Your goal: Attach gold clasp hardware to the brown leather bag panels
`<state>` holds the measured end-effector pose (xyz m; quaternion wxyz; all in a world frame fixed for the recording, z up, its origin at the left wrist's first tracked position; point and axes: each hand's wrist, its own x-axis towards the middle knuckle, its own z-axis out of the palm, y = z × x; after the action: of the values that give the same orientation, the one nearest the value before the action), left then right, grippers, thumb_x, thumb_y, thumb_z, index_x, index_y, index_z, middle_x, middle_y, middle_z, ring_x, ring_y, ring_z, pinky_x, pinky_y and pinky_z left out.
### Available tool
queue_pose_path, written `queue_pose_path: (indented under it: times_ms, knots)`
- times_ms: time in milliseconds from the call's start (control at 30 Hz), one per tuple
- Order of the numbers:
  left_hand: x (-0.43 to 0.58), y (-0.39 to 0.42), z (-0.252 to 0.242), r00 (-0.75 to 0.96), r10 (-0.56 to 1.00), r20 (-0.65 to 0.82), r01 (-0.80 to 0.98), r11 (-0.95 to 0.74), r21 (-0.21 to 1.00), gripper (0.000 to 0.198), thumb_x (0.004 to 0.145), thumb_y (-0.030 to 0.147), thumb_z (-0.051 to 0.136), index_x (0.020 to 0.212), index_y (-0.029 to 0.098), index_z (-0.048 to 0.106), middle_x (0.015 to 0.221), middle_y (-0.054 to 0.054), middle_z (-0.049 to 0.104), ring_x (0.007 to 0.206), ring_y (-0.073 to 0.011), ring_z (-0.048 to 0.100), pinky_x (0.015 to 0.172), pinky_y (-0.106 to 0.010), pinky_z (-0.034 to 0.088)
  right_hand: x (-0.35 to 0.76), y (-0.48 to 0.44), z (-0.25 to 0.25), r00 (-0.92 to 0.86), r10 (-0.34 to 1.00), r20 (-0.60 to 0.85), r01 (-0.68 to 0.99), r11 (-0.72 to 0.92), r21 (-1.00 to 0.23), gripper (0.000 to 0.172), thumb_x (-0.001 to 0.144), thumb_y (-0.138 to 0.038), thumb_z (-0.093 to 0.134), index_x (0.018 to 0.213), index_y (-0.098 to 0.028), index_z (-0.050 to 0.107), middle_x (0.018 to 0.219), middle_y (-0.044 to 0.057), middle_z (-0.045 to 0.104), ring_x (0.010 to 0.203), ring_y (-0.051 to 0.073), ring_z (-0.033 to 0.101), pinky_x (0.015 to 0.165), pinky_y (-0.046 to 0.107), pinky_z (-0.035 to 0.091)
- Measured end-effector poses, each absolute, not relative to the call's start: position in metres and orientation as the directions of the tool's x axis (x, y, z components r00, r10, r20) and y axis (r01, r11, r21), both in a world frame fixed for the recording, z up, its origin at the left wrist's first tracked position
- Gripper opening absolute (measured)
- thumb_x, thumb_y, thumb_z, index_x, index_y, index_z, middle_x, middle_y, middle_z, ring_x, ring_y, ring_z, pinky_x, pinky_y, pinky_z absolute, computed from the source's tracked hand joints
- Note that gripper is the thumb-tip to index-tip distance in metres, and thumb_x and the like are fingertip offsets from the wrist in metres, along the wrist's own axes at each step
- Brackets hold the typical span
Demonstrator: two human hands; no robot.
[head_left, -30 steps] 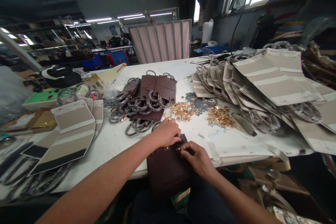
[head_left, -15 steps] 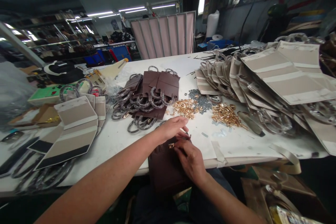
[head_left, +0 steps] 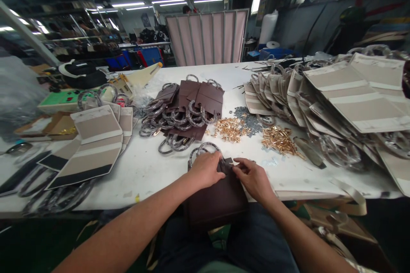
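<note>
A dark brown bag (head_left: 218, 204) rests on my lap against the table edge, its plastic-wrapped loop handles (head_left: 209, 147) standing above its top edge. My left hand (head_left: 206, 170) is closed on the top of the bag, thumb on the near side, beside a small strap there. At the bag's upper right corner, my right hand (head_left: 254, 178) pinches with thumb and forefinger where a small gold metal fitting (head_left: 232, 163) glints. The fingertips partly hide that fitting.
Loose gold fittings (head_left: 230, 130) lie beyond my hands, with a second gold pile (head_left: 278, 140) and grey metal plates (head_left: 246, 119) near them. Brown bag pieces (head_left: 208, 96) with wrapped handles are heaped behind. Beige panels are stacked left (head_left: 99, 145) and right (head_left: 346, 94).
The right hand has moved right and slightly up with the gold fitting, to the bag's corner. My left hand has come down onto the bag's top, and the handles now show. The view has shifted slightly.
</note>
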<state>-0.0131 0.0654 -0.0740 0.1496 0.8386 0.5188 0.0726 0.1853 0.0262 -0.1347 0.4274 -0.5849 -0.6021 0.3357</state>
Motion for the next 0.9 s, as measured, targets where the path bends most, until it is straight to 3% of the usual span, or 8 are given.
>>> queue_pose_path:
  times_ms: [100, 200, 533, 900]
  knots:
    - [-0.010, 0.067, -0.071, 0.436, 0.899, -0.051, 0.855, -0.396, 0.335, 0.044, 0.072, 0.035, 0.079, 0.109, 0.023, 0.058, 0.100, -0.006, 0.072, 0.095, -0.0300, 0.069, 0.081, -0.038, 0.050, 0.184, 0.022, -0.139, -0.026, 0.957, 0.289, 0.556, 0.254, -0.791, 0.027, 0.096, -0.034, 0.057, 0.112, -0.024, 0.075, 0.095, 0.006, 0.075, 0.087, 0.023, 0.071, 0.084, 0.035, 0.053]
    - [-0.011, 0.066, -0.066, 0.436, 0.897, -0.072, 0.854, -0.387, 0.348, 0.042, 0.072, 0.032, 0.076, 0.107, 0.025, 0.055, 0.100, -0.003, 0.072, 0.090, -0.0280, 0.069, 0.077, -0.036, 0.049, 0.184, 0.018, -0.138, -0.080, 0.931, 0.355, 0.613, 0.327, -0.719, 0.025, 0.099, -0.033, 0.054, 0.110, -0.025, 0.075, 0.098, 0.006, 0.075, 0.090, 0.023, 0.070, 0.085, 0.034, 0.052]
    - [-0.010, 0.058, -0.048, 0.431, 0.895, -0.113, 0.844, -0.355, 0.403, 0.037, 0.072, 0.036, 0.076, 0.102, 0.026, 0.057, 0.092, -0.001, 0.071, 0.085, -0.0245, 0.068, 0.067, -0.030, 0.041, 0.182, -0.004, -0.113, 0.016, 0.960, 0.279, 0.536, 0.228, -0.813, 0.016, 0.092, -0.032, 0.063, 0.101, -0.025, 0.074, 0.090, 0.001, 0.077, 0.068, 0.016, 0.066, 0.064, 0.028, 0.050]
    - [-0.008, 0.053, -0.048, 0.411, 0.912, 0.019, 0.801, -0.371, 0.471, 0.024, 0.075, 0.025, 0.074, 0.092, 0.025, 0.057, 0.082, 0.002, 0.067, 0.074, -0.0197, 0.062, 0.063, -0.029, 0.034, 0.187, -0.008, -0.114, -0.013, 0.951, 0.310, 0.524, 0.270, -0.808, 0.017, 0.091, -0.031, 0.062, 0.101, -0.024, 0.073, 0.089, 0.002, 0.077, 0.077, 0.019, 0.070, 0.073, 0.031, 0.052]
